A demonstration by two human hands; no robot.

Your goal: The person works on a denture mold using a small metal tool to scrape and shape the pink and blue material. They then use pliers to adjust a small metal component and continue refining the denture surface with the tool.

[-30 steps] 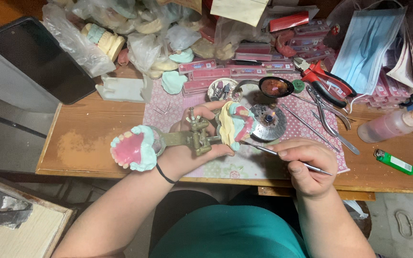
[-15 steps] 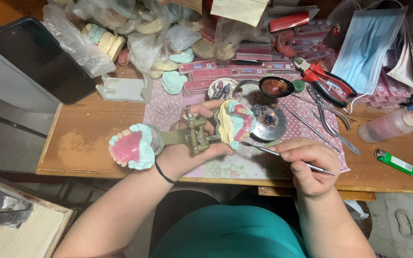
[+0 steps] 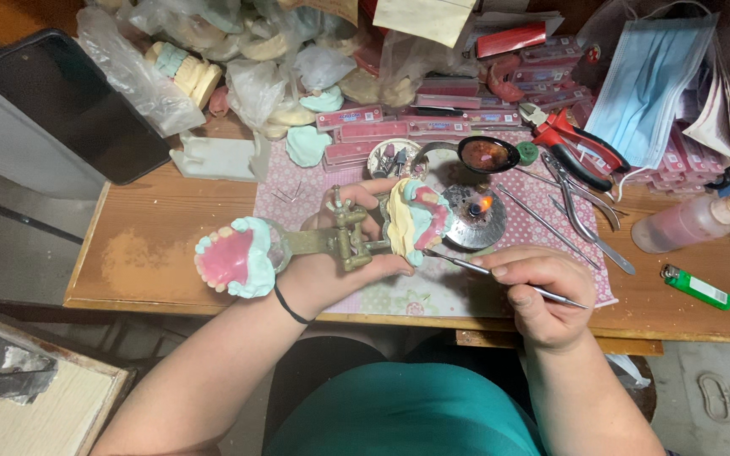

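Grip: left hand clamping hinged brass frame; right hand pinching metal pick.
Risk: pick tip slipping, gouging pink wax teeth; flame burning close.

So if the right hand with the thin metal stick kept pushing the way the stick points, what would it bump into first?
Most likely the pink-and-mint denture model opened on the brass hinged frame in the left hand. The thin metal tool in the right hand points up-left, and its tip sits right at that model's lower edge; whether it touches is unclear.

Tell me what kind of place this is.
Probably a dental technician's bench: a brass hinged articulator carrying pink-and-mint denture models, a small lit burner flame, and bagged plaster tooth casts piled behind.
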